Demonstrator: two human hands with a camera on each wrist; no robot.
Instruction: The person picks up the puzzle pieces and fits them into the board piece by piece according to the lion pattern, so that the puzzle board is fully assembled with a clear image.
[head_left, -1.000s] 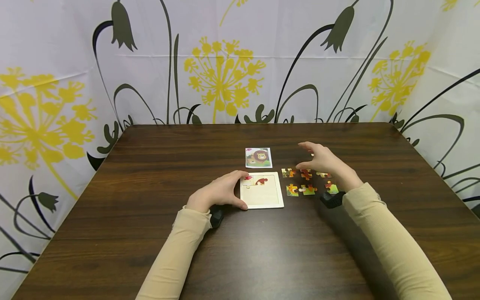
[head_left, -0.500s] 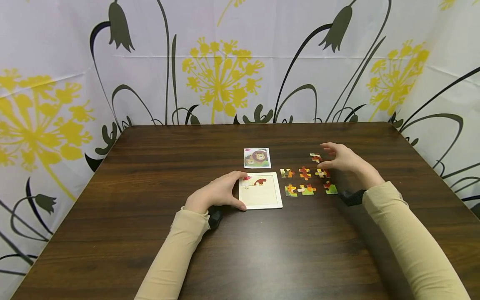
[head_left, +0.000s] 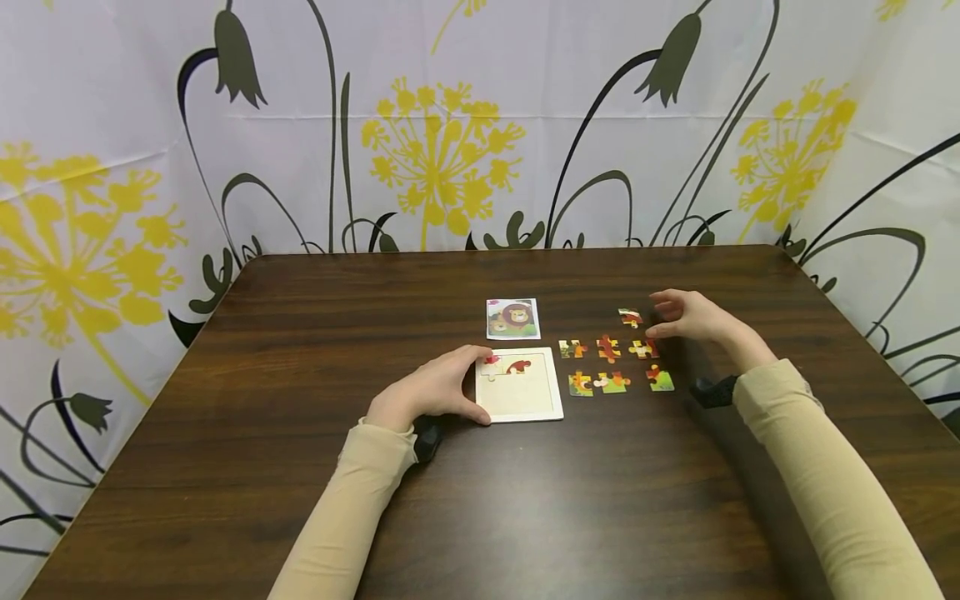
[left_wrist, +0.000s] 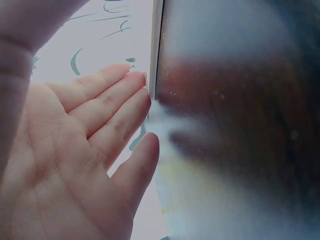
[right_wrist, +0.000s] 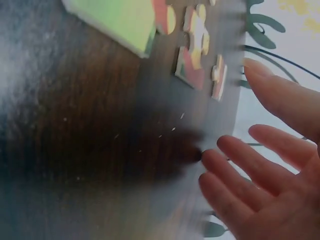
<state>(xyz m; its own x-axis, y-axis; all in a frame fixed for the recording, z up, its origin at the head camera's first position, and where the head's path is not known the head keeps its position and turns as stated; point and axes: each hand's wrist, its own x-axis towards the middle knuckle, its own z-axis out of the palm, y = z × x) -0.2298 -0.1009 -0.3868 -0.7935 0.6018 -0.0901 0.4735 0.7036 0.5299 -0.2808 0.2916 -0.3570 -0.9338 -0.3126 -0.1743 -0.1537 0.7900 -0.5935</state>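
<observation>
My left hand spans the left side of a pale wooden puzzle tray, holding it between index finger at the upper corner and thumb at the lower corner. Set in the tray's upper part are a pink-and-white puzzle piece and a dark red one. The tray does not show in the left wrist view, where the palm and extended fingers do. Low over the table at the right, my right hand is empty, fingers loosely bent, beside a red-and-white piece and a yellow-and-red piece.
Several more loose puzzle pieces, among them a red-and-green one and a green-and-orange one, lie between tray and right hand. A lion picture card lies behind the tray. Beyond the dark wooden table hangs a flowered curtain.
My right hand has moved to the right, from above the pieces to beside them, uncovering several. My left hand stays at the tray.
</observation>
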